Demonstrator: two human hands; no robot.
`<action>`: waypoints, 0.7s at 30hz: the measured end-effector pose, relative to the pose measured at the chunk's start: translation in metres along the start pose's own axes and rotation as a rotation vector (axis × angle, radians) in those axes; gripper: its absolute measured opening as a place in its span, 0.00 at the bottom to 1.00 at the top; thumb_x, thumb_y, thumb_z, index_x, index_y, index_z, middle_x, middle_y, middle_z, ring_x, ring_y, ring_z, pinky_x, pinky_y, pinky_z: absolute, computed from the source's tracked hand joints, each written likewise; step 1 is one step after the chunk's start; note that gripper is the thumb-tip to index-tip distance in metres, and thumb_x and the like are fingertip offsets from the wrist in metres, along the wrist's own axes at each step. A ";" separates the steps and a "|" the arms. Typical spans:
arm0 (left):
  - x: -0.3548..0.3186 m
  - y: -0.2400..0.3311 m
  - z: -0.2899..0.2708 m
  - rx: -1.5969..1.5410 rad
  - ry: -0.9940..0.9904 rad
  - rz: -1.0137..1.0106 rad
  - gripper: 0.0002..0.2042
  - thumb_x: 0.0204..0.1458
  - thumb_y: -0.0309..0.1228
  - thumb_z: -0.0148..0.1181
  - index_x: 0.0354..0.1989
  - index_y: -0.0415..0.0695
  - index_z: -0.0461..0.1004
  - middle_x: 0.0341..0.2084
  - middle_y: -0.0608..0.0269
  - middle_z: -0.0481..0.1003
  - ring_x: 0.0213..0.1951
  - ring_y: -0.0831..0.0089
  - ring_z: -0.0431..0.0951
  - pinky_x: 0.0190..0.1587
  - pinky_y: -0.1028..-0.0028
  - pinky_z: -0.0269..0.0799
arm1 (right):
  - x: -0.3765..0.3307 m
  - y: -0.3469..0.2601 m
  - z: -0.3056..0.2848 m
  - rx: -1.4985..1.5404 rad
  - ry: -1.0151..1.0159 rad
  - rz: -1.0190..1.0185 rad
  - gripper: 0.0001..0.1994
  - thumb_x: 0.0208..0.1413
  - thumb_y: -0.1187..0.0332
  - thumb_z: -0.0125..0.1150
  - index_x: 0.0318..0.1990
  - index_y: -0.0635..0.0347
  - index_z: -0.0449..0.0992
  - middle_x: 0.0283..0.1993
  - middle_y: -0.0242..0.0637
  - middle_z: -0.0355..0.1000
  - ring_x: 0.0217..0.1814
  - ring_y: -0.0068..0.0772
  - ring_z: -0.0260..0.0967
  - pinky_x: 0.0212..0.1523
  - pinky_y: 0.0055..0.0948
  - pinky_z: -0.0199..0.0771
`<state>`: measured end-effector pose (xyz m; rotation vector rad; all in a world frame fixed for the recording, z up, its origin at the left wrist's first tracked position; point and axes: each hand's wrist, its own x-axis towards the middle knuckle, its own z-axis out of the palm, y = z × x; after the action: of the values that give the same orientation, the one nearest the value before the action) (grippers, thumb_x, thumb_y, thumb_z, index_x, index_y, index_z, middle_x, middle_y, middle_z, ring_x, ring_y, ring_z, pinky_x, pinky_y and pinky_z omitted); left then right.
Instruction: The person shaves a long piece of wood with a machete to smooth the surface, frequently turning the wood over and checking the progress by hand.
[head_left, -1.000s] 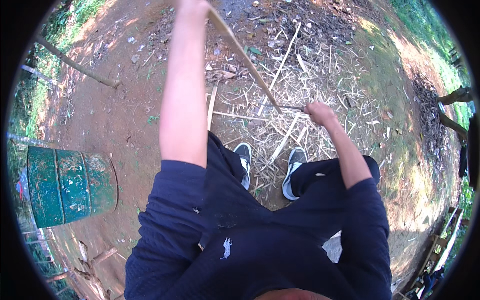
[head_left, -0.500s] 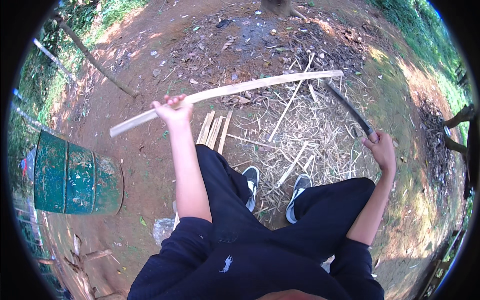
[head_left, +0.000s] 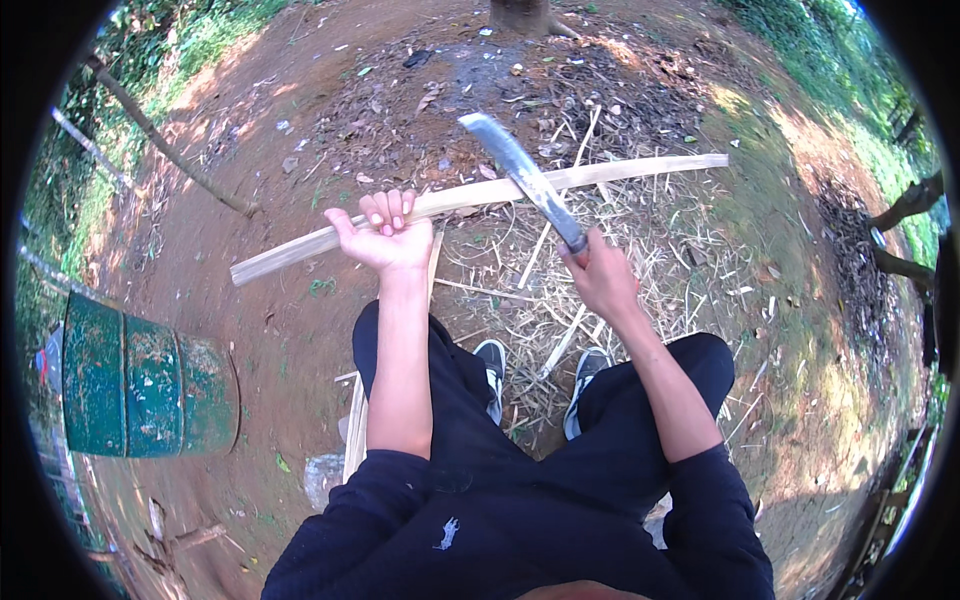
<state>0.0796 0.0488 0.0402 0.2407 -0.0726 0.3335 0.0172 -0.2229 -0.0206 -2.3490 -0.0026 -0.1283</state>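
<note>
A long, pale, slightly bowed strip of split wood or bamboo point(head_left: 640, 172) spans the view in front of me. My left hand point(head_left: 388, 238) is closed around it left of its middle, palm upward with the fingers curled over the far edge. In my right hand point(head_left: 606, 278) is a machete point(head_left: 522, 172), its dark handle wrapped by my fingers. Its broad grey blade slants up to the left and crosses the strip near the middle; whether the edge touches the wood I cannot tell.
Thin shavings point(head_left: 640, 250) cover the ground beyond my shoes point(head_left: 587, 375). A green rusty drum point(head_left: 150, 385) lies at left. More pale strips point(head_left: 355, 430) lie beside my left leg. A tree trunk point(head_left: 520, 15) stands at the far side, and a leaning pole point(head_left: 170, 140) at far left.
My right hand has swung leftward from beside my right knee, bringing the machete across the strip. My left hand and the strip have shifted a little to the right.
</note>
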 end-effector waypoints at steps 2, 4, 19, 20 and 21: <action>-0.005 0.001 0.003 0.032 -0.023 0.013 0.35 0.64 0.62 0.28 0.10 0.49 0.53 0.07 0.68 0.48 0.14 0.73 0.48 0.28 0.71 0.52 | -0.001 -0.014 0.004 0.008 -0.061 -0.019 0.17 0.63 0.58 0.58 0.33 0.64 0.68 0.18 0.40 0.72 0.17 0.34 0.71 0.19 0.38 0.70; -0.012 -0.002 0.007 0.054 -0.049 0.024 0.35 0.64 0.62 0.29 0.10 0.49 0.53 0.07 0.69 0.48 0.15 0.73 0.48 0.28 0.71 0.52 | -0.004 -0.019 0.019 0.096 -0.056 -0.025 0.16 0.63 0.58 0.58 0.33 0.64 0.67 0.18 0.40 0.72 0.17 0.34 0.71 0.19 0.38 0.70; -0.028 0.005 0.032 0.124 -0.353 0.063 0.35 0.62 0.64 0.36 0.08 0.50 0.51 0.07 0.71 0.49 0.16 0.73 0.49 0.32 0.71 0.52 | 0.064 0.035 0.036 0.011 0.176 0.163 0.09 0.54 0.69 0.61 0.37 0.66 0.76 0.23 0.45 0.77 0.23 0.38 0.78 0.26 0.38 0.80; -0.025 0.006 0.029 0.138 -0.423 0.053 0.35 0.62 0.64 0.37 0.08 0.51 0.52 0.08 0.71 0.49 0.17 0.74 0.49 0.33 0.71 0.53 | 0.069 0.057 0.029 0.037 0.199 0.253 0.10 0.55 0.69 0.60 0.39 0.68 0.76 0.24 0.47 0.77 0.23 0.38 0.78 0.26 0.38 0.81; -0.025 0.000 0.029 0.144 -0.402 0.048 0.35 0.62 0.64 0.37 0.08 0.51 0.52 0.08 0.71 0.49 0.17 0.74 0.49 0.33 0.71 0.53 | 0.072 0.067 0.026 0.072 0.219 0.340 0.11 0.55 0.69 0.60 0.40 0.69 0.76 0.25 0.48 0.78 0.23 0.38 0.78 0.27 0.37 0.81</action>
<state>0.0552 0.0340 0.0658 0.4467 -0.4521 0.3348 0.0940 -0.2545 -0.0796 -2.2162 0.4883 -0.2115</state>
